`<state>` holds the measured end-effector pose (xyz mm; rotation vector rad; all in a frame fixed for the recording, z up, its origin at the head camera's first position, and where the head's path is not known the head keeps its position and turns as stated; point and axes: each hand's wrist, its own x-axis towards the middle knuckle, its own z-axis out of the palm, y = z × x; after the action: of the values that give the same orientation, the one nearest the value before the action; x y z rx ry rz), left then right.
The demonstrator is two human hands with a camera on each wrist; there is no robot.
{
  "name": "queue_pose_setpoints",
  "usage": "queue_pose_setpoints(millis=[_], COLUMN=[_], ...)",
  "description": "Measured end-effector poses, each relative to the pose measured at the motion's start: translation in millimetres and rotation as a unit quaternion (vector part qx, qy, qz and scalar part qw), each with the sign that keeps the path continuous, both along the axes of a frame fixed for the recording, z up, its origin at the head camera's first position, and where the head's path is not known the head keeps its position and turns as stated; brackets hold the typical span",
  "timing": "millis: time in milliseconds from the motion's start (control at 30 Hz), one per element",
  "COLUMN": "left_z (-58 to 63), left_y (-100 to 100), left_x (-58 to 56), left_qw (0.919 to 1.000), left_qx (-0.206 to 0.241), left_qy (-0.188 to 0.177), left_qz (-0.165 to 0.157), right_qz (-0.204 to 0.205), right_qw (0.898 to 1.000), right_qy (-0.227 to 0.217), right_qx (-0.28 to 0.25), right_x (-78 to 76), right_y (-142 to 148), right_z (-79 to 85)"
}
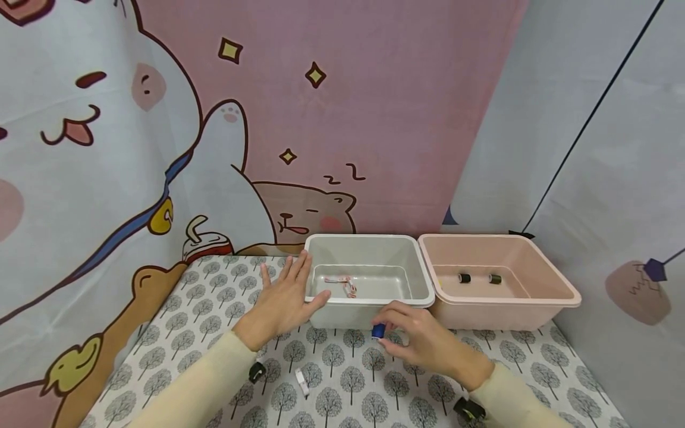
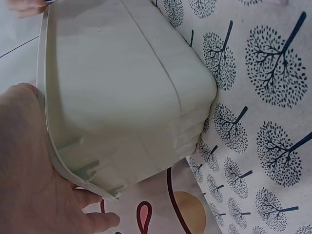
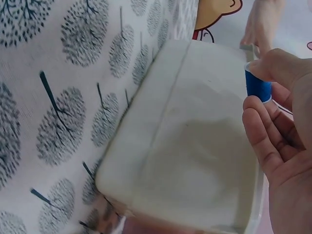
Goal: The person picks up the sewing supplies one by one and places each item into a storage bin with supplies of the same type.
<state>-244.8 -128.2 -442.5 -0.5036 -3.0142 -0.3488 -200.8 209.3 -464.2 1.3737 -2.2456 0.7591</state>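
My right hand [image 1: 428,340] pinches a spool of blue thread [image 3: 258,87] between thumb and fingers, just in front of the white bin [image 1: 342,315]. White ends of the spool show in the right wrist view. My left hand [image 1: 280,300] rests on the bin's left rim, its fingers straight and its thumb along the front corner. Inside this bin lie red-and-white striped thin pieces [image 1: 349,288]. Part of the left hand's fingers lies beyond the rim in the left wrist view.
A pink bin [image 1: 497,303] stands right beside the white one, holding a black spool [image 1: 464,278] and an olive-green spool [image 1: 495,279]. A small white object [image 1: 302,383] lies on the tree-print cloth [image 1: 332,404]. Behind the bins hangs a cartoon-print curtain [image 1: 385,119].
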Motion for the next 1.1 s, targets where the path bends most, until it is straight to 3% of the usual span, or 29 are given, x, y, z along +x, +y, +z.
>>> queue_pose_setpoints(millis=[567,767,1100], left_z=[1.1,0.2,0.5], left_y=[0.9,-0.2,0.3], left_x=[1.6,1.1,1.1], left_qw=[1.0000,1.0000,1.0000], left_qx=[0.003,-0.003,-0.002], left_qy=[0.003,0.004,0.004], left_qz=[0.000,-0.001,0.000], right_qz=[-0.026,-0.032,-0.103], right_qw=[0.998,0.998,0.992], right_qy=[0.063,0.054,0.072], right_qx=[-0.003,-0.014,0.006], right_x=[-16.6,-24.0,-40.9], right_y=[32.3,44.6,69.6], right_z=[40.5,50.6,62.6])
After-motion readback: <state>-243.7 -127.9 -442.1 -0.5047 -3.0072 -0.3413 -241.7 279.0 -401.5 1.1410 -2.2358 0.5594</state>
